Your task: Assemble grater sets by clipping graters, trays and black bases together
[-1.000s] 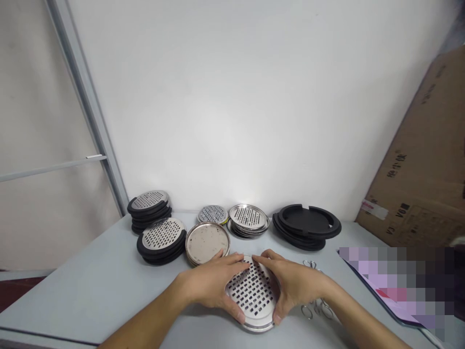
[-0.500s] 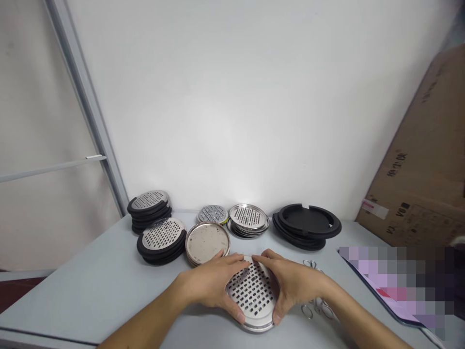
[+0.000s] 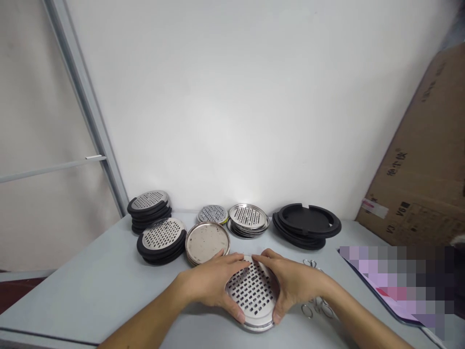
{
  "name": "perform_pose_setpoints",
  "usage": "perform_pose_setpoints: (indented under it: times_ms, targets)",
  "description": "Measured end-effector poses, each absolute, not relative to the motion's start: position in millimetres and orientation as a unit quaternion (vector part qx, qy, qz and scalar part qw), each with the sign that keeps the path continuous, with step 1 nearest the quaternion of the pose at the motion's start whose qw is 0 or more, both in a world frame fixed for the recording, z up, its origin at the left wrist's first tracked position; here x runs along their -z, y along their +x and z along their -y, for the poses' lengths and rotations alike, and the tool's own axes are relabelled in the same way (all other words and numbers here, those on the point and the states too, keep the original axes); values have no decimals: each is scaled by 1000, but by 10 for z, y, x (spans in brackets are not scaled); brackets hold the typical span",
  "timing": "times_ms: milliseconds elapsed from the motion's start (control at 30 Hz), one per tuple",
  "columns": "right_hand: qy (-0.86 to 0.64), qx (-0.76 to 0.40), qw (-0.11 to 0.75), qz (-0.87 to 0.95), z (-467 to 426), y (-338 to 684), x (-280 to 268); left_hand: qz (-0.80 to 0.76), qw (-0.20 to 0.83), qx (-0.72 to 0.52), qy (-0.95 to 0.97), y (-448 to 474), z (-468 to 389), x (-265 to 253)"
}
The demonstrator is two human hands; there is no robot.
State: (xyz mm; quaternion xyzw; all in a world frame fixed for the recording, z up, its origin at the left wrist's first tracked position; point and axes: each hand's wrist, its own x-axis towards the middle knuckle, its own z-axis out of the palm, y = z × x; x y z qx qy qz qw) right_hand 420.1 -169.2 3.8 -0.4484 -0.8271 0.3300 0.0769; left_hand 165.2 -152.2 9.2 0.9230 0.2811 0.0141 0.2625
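Between my hands is a round metal tray with a slotted lid (image 3: 252, 291), lying near the front of the table. My left hand (image 3: 218, 281) curves round its left rim, thumb low at the front edge and fingers over the far edge. On the right rim, my right hand (image 3: 288, 278) grips in the same way, its thumb at the front. The two hands' fingertips come close together at the far side. Just behind my left hand lies a stack of shallow metal dishes (image 3: 208, 241). Several small wire rings (image 3: 307, 310) lie beside my right forearm, which partly covers them.
Slotted metal discs in black holders are stacked in two piles (image 3: 162, 240) (image 3: 149, 206) at left. Along the wall are a slotted disc (image 3: 212, 214), a pile of slotted lids (image 3: 248, 218) and stacked black round holders (image 3: 307, 225). A cardboard box (image 3: 417, 160) leans at right, behind a blurred screen-like panel (image 3: 395, 291).
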Motion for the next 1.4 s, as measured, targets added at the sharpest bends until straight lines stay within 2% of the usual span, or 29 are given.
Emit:
perform_pose_setpoints:
  times_ms: [533, 700, 867, 1033, 1133, 1300, 1400]
  targets:
    - [-440, -309, 82, 839, 1705, 4218, -43, -272, 260, -34, 926, 1650, 1524, -84]
    - [-488, -279, 138, 815, 1703, 4197, -11, -275, 270, -40, 922, 1655, 1549, -124]
    - [-595, -130, 198, 768, 1639, 4116, 90, -287, 271, -31, 918, 1650, 1562, -146]
    - [-678, 101, 168, 709, 1500, 4185, 155, -290, 270, -25, 918, 1646, 1566, -153]
    - [-710, 199, 130, 663, 1421, 4272, 144, -294, 269, -21, 917, 1648, 1562, -153]
    - [-742, 241, 59, 623, 1358, 4346, 101, -296, 272, -14, 915, 1649, 1556, -151]
    - [-746, 228, 54, 624, 1341, 4354, 88, -299, 271, -7, 915, 1642, 1560, -157]
